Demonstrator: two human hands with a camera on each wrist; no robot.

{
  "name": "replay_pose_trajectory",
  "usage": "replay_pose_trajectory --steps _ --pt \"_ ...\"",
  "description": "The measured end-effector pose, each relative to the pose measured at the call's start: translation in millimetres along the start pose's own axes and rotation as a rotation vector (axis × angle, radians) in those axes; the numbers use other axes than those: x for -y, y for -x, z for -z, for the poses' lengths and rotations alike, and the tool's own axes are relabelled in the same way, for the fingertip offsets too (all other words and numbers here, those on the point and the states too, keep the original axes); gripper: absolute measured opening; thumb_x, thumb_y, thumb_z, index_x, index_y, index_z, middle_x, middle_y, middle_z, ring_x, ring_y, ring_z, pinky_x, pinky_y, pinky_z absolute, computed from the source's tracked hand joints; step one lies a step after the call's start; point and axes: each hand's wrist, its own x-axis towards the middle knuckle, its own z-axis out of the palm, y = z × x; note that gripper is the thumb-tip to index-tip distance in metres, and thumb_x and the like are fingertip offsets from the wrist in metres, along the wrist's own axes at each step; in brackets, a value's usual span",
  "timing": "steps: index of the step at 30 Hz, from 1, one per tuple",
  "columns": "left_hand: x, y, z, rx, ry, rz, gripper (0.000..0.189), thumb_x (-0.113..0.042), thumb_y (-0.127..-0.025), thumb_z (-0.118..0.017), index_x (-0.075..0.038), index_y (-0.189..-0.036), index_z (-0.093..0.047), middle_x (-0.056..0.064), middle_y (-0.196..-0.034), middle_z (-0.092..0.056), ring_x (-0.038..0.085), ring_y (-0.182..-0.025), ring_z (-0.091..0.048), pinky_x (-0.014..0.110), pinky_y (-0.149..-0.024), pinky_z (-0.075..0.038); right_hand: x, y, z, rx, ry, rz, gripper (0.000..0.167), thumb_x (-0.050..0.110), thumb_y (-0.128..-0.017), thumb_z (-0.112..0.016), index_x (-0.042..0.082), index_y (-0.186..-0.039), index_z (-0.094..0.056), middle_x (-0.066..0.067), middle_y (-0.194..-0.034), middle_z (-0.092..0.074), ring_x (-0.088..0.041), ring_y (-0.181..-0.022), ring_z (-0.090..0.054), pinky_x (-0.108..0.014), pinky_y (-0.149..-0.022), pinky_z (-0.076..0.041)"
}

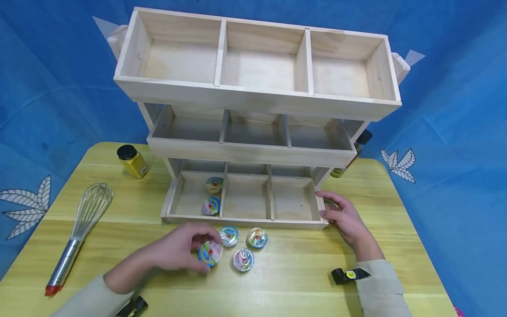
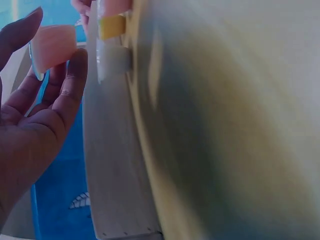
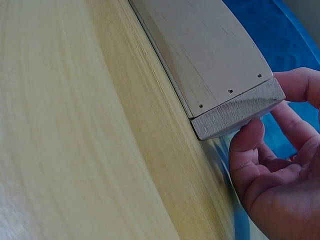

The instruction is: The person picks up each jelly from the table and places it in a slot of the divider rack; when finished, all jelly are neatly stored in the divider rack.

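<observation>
Left hand (image 1: 184,246), forearm angled in from the near left, pinches one cup (image 1: 211,252) between thumb and fingers, on the near side of the lowest tray (image 1: 245,223), while the right hand (image 1: 348,220) grips that tray's right end, thumb against the outer wall. Three further cups (image 1: 243,259) stand on the tabletop (image 1: 285,281) right of the held one, and two cups (image 1: 211,205) occupy the tray's left compartment. Rack (image 1: 253,103): three trays, three compartments each; left of it, one whisk (image 1: 73,248) and one yellow jar (image 1: 136,166).
</observation>
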Motion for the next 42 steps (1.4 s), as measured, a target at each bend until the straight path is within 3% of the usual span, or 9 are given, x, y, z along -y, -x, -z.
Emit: replay_pose_trajectory --steps 4,7,15,20,26,33,42 --pt "-5.2 -10.3 1.1 -0.009 -0.003 -0.015 0.047 -0.013 -0.072 -0.09 -0.011 -0.113 -0.068 0.0 -0.107 -0.066 0.015 -0.089 -0.057 0.027 -0.071 -0.053 0 -1.0 0 0.005 0.003 -0.004 0.052 -0.008 -0.086 -0.067 -0.005 -0.136 -0.054 -0.011 -0.129 -0.048 -0.012 -0.078 -0.053 -0.021 -0.06 -0.048" --pt "-9.0 -17.6 1.7 -0.012 0.023 -0.012 0.048 -0.012 -0.072 -0.09 -0.011 -0.114 -0.068 0.001 -0.108 -0.065 0.017 -0.092 -0.057 0.028 -0.073 -0.054 -1 -1.5 0 -0.004 0.014 -0.013 0.052 -0.008 -0.086 -0.068 -0.005 -0.136 -0.054 -0.012 -0.127 -0.048 -0.011 -0.071 -0.049 -0.021 -0.057 -0.045" --pt "-22.3 -47.3 -0.8 -0.066 0.1 -0.035 0.049 0.002 -0.07 -0.088 -0.006 -0.113 -0.067 0.006 -0.108 -0.064 0.024 -0.095 -0.061 0.032 -0.077 -0.057 4 0.8 -1 -0.011 -0.01 -0.015 0.051 -0.01 -0.085 -0.067 -0.003 -0.134 -0.056 -0.011 -0.127 -0.048 -0.012 -0.076 -0.053 -0.022 -0.06 -0.048" --pt "-28.0 -74.6 -4.8 -0.164 0.111 -0.05 0.048 0.005 -0.071 -0.086 -0.001 -0.114 -0.066 0.007 -0.11 -0.064 0.026 -0.097 -0.062 0.035 -0.08 -0.058 7 2.3 -1 -0.014 -0.023 -0.005 0.05 -0.011 -0.085 -0.067 -0.004 -0.134 -0.057 -0.014 -0.129 -0.048 -0.012 -0.079 -0.054 -0.022 -0.059 -0.048" --pt "-27.8 -100.1 -5.6 -0.317 0.077 0.002 0.049 0.003 -0.071 -0.087 0.001 -0.116 -0.066 0.008 -0.108 -0.065 0.023 -0.094 -0.063 0.033 -0.079 -0.057 3 1.0 0 -0.006 -0.023 -0.017 0.052 -0.011 -0.085 -0.066 -0.006 -0.135 -0.054 -0.013 -0.133 -0.045 -0.013 -0.083 -0.055 -0.022 -0.063 -0.05" --pt "-14.6 -123.6 -5.6 -0.469 0.036 0.066 0.05 0.004 -0.07 -0.087 0.002 -0.115 -0.067 0.011 -0.103 -0.067 0.024 -0.084 -0.065 0.029 -0.07 -0.058 1 -1.4 2 -0.011 0.013 -0.028 0.052 -0.009 -0.085 -0.067 -0.005 -0.136 -0.053 -0.012 -0.138 -0.042 -0.012 -0.08 -0.053 -0.021 -0.062 -0.049" --pt "0.8 -152.5 -11.3 -0.581 -0.05 0.145 0.053 -0.001 -0.069 -0.089 -0.001 -0.118 -0.069 0.009 -0.103 -0.068 0.024 -0.088 -0.065 0.031 -0.074 -0.057 2 -0.9 1 -0.001 0.017 -0.031 0.053 -0.008 -0.085 -0.067 -0.006 -0.136 -0.052 -0.015 -0.14 -0.039 -0.014 -0.084 -0.055 -0.022 -0.065 -0.051"
